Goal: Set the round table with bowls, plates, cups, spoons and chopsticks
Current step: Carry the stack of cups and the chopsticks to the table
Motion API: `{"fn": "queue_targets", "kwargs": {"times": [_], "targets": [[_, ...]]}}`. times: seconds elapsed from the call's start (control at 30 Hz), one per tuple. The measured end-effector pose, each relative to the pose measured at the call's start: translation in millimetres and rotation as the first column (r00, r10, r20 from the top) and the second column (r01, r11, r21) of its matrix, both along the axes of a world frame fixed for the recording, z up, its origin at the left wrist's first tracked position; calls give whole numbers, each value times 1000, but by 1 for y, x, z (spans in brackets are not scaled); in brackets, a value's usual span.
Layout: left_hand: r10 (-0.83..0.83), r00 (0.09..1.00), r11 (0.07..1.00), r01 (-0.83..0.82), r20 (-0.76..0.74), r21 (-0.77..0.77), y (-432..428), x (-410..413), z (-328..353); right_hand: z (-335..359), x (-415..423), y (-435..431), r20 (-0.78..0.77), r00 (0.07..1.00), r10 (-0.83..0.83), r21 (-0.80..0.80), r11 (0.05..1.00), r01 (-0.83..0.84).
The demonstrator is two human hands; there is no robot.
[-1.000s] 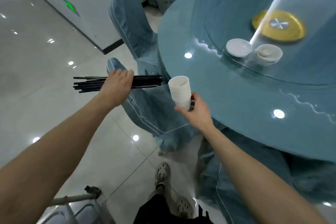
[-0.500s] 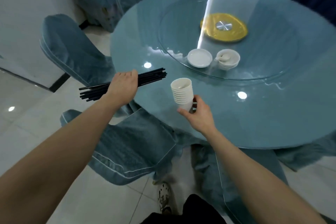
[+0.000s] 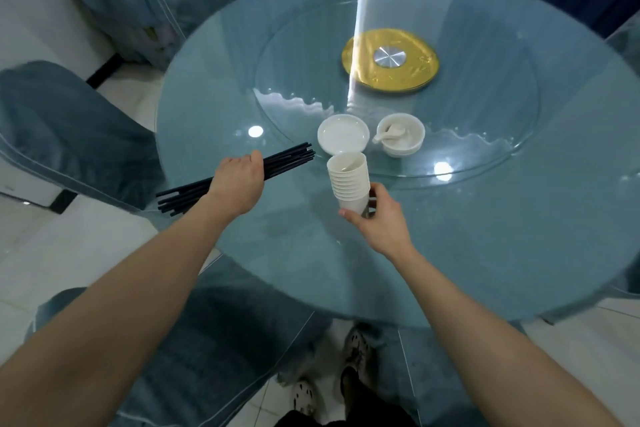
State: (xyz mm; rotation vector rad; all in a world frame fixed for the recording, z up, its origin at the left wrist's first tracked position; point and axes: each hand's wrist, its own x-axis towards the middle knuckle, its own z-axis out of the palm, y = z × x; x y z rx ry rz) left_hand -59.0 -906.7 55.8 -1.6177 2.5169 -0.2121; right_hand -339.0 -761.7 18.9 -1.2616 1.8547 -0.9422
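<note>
A glass-topped round table (image 3: 450,236) ringed by blue-covered chairs carries only a white plate (image 3: 343,133) and a bowl (image 3: 401,133) with a spoon (image 3: 389,133) on its turntable. The left hand (image 3: 239,184) is closed mid-length around a bundle of black chopsticks (image 3: 287,160). The right hand (image 3: 381,218) pinches a stack of cups (image 3: 349,180) at its base; they look light, smooth and breakable (best gripped low, kept upright).

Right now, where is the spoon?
The spoon lies in the white bowls on the glass turntable, right of the small plates, beyond the held cups.
</note>
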Motion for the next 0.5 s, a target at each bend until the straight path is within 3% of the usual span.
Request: {"fn": "queue_targets", "kwargs": {"times": [0.5], "targets": [[-4, 999, 1000, 5, -47, 13, -104, -77, -8, 9, -61, -112, 35, 999, 2, -30, 1000, -1]]}}
